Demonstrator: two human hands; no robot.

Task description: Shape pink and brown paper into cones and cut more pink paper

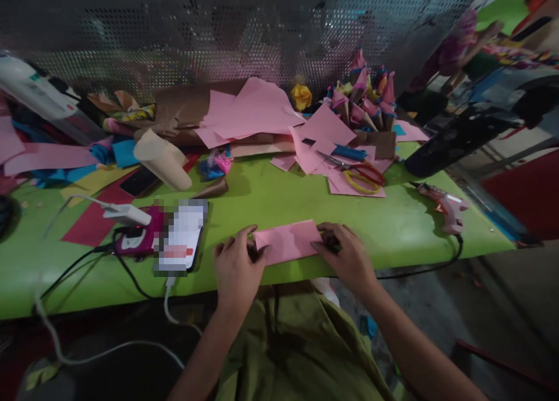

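Observation:
A pink rectangle of paper [288, 242], seemingly folded, lies near the front edge of the green table. My left hand [240, 261] pinches its left end between thumb and fingers. At the right end, my right hand [347, 252] grips the paper the same way, thumb toward me. A phone [181, 238] with a lit, blurred screen lies left of my left hand, a white cable plugged into it. Scissors [362, 177] with red and yellow handles rest on pink sheets beyond my right hand.
A glue gun [448, 209] lies at the right, its cord along the front edge. Pink sheets [253, 113] and paper cones [364, 98] are piled at the back. A power strip [140, 232] sits left; a dark bottle [454, 139] stands right. Another person's hand [491, 31] shows far right.

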